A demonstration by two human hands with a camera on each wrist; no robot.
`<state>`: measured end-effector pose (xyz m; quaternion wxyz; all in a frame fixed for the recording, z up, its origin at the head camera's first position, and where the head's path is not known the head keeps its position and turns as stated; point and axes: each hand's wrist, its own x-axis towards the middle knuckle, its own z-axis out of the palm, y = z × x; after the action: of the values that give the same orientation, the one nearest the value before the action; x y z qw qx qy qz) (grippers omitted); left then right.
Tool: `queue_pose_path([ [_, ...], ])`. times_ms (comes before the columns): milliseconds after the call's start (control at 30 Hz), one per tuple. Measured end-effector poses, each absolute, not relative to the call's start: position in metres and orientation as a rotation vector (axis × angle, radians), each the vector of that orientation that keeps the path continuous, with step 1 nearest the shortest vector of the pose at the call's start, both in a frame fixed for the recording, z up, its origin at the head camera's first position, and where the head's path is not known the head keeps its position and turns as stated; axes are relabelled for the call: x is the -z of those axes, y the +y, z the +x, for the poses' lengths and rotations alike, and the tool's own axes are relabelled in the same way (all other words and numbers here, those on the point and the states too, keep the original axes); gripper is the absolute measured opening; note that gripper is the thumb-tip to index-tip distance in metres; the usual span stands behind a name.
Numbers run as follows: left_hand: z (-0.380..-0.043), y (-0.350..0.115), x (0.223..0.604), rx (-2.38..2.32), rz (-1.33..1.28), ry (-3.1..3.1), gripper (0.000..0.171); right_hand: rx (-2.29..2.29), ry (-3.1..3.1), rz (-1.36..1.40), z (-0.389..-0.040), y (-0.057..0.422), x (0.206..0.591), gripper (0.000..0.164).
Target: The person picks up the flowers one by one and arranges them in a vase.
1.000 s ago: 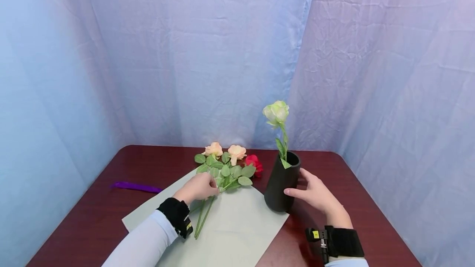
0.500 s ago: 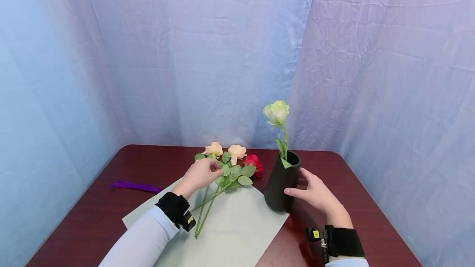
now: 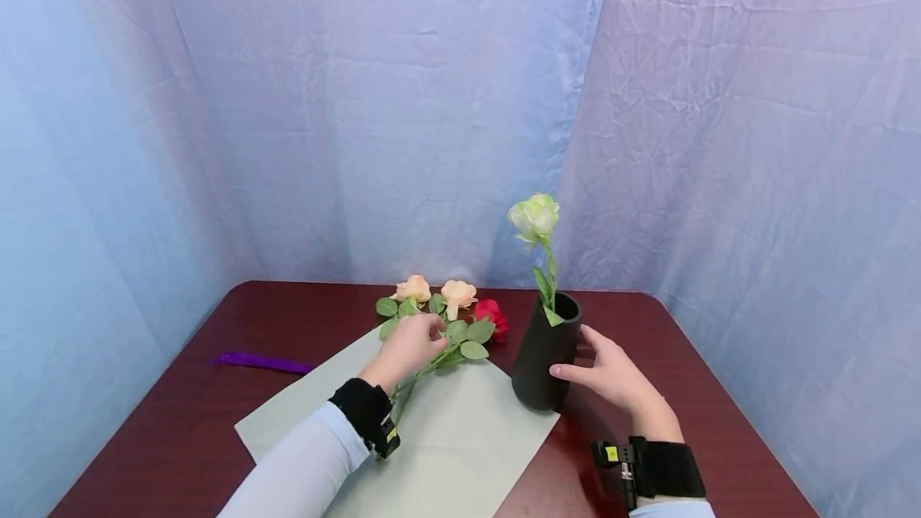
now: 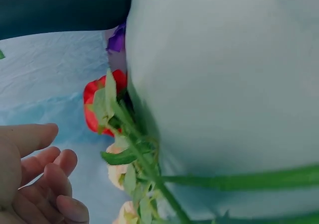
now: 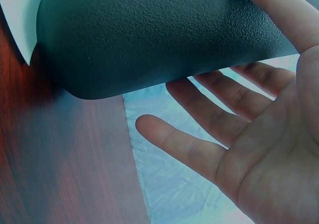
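Note:
My left hand (image 3: 410, 346) hovers over the leaves and stems of the flowers, thumb and fingers loosely bent. In the left wrist view nothing shows between its fingers (image 4: 57, 179); a red rose (image 4: 94, 107) is just beyond them. Two peach roses (image 3: 458, 294) and the red rose lie with their heads past the far edge of a pale wrapping sheet (image 3: 460, 438). My right hand (image 3: 612, 374) holds a black vase (image 3: 541, 362), thumb on the near side and fingers behind; the little finger is apart from it. A white-green rose (image 3: 535, 218) stands in the vase.
A purple ribbon (image 3: 262, 362) lies on the dark red table (image 3: 190, 422) left of the sheet. The vase stands by the sheet's right corner. Blue-lilac curtains (image 3: 396, 102) hang behind the table and on both sides.
My left hand, earlier low over the stems, went up toward the leaves, then moved right over the foliage. My right hand and the vase have stayed in place.

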<state>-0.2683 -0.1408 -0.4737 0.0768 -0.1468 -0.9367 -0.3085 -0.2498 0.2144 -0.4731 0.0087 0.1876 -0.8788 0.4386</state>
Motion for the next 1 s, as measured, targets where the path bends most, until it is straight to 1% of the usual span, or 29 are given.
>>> queue_pose_path([
  [367,-0.28,-0.131,0.495,0.823,-0.377,-2.872,0.01,-1.35,-2.75,0.595,-0.249,0.214,0.474,0.082],
  [567,-0.285,-0.128,0.502,0.763,-0.384,-2.881,0.003,-1.353,-2.759,0.575,-0.25,0.215,0.474,0.082],
  [667,-0.288,-0.128,0.504,0.742,-0.387,-2.889,0.009,-1.354,-2.761,0.57,-0.25,0.215,0.474,0.082],
  [867,-0.29,-0.125,0.506,0.734,-0.352,-2.922,0.013,-1.35,-2.761,0.566,-0.249,0.214,0.473,0.082],
  [1000,-0.292,-0.123,0.507,0.741,-0.351,-2.939,0.032,-1.353,-2.762,0.566,-0.248,0.214,0.473,0.084],
])
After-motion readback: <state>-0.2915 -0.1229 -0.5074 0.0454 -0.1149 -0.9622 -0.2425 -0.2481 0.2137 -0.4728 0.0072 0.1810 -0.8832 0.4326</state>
